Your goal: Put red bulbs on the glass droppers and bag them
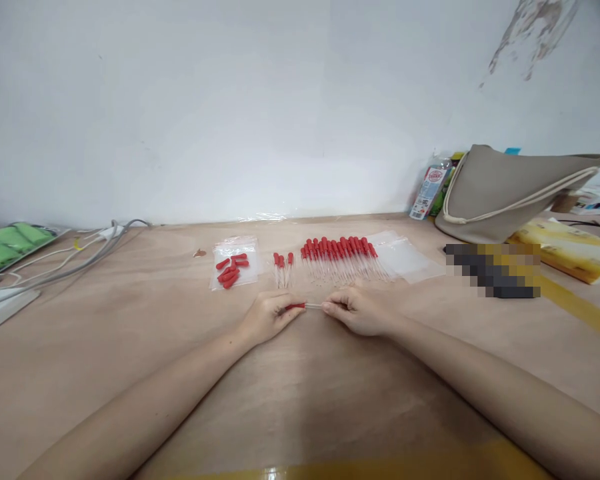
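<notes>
My left hand (270, 315) pinches the red rubber bulb end of a small dropper (307, 306) that lies level between both hands. My right hand (357, 310) pinches the clear tube end of the same dropper. Just beyond the hands, three finished droppers (283, 265) stand apart, and a large row of several red-capped droppers (341, 257) lies on a clear plastic bag (410, 257). A small clear bag (234, 265) to the left holds several loose red bulbs.
A grey bag (505, 193) with a cord handle sits at the back right, next to a bottle (430, 190) and a yellow package (565, 247). Cables (80, 257) and green items (10, 243) lie at the left. The wooden table (300, 400) meets a white wall.
</notes>
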A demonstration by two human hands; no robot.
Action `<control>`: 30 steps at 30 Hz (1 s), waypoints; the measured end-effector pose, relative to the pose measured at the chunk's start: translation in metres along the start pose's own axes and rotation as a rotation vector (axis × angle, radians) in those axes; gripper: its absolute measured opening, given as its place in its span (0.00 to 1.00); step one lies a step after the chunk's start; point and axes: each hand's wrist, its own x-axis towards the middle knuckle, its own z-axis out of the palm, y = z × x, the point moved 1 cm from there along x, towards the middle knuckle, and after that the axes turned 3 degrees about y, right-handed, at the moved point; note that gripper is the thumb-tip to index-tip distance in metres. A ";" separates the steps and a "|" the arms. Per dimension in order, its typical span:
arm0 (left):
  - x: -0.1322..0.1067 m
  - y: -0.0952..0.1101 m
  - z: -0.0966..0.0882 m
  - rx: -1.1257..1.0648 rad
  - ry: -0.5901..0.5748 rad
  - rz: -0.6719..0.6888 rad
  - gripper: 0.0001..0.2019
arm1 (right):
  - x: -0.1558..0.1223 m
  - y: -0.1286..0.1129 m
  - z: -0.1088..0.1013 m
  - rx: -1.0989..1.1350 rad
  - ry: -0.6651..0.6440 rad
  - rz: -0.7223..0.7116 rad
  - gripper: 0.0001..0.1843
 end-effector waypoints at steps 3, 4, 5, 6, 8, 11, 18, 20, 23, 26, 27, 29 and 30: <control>0.002 0.001 0.000 0.006 -0.003 -0.010 0.08 | -0.001 -0.006 -0.009 -0.030 -0.052 -0.011 0.16; 0.002 0.001 0.000 0.018 0.006 -0.032 0.10 | -0.001 -0.005 -0.013 -0.013 -0.086 -0.003 0.15; 0.002 0.001 0.000 0.031 0.021 -0.073 0.12 | -0.001 -0.002 -0.016 0.013 -0.124 0.012 0.14; 0.002 0.000 0.000 0.041 0.038 -0.129 0.15 | -0.001 0.002 -0.018 0.049 -0.159 0.033 0.15; 0.002 -0.002 0.000 0.042 0.058 -0.249 0.17 | 0.001 0.015 -0.023 0.137 -0.166 0.098 0.16; 0.003 -0.003 0.000 0.037 -0.047 -0.309 0.10 | 0.008 0.035 -0.027 0.276 0.003 0.254 0.18; 0.007 0.002 -0.001 0.075 -0.225 -0.283 0.07 | 0.051 0.033 -0.017 -0.031 0.418 0.534 0.15; 0.007 0.002 -0.001 0.069 -0.218 -0.276 0.07 | 0.066 0.029 -0.013 -0.086 0.431 0.562 0.16; 0.006 0.001 -0.001 0.059 -0.215 -0.269 0.07 | 0.083 0.028 -0.007 -0.151 0.424 0.592 0.17; 0.006 0.001 -0.001 0.048 -0.211 -0.262 0.07 | 0.091 0.031 -0.002 -0.206 0.384 0.601 0.17; 0.006 0.001 -0.001 0.046 -0.213 -0.257 0.07 | 0.091 0.031 -0.001 -0.221 0.372 0.599 0.18; 0.006 0.001 -0.002 0.046 -0.215 -0.248 0.07 | 0.090 0.030 0.002 -0.253 0.357 0.584 0.19; 0.007 0.001 -0.002 0.047 -0.216 -0.244 0.06 | 0.089 0.028 0.003 -0.268 0.356 0.567 0.18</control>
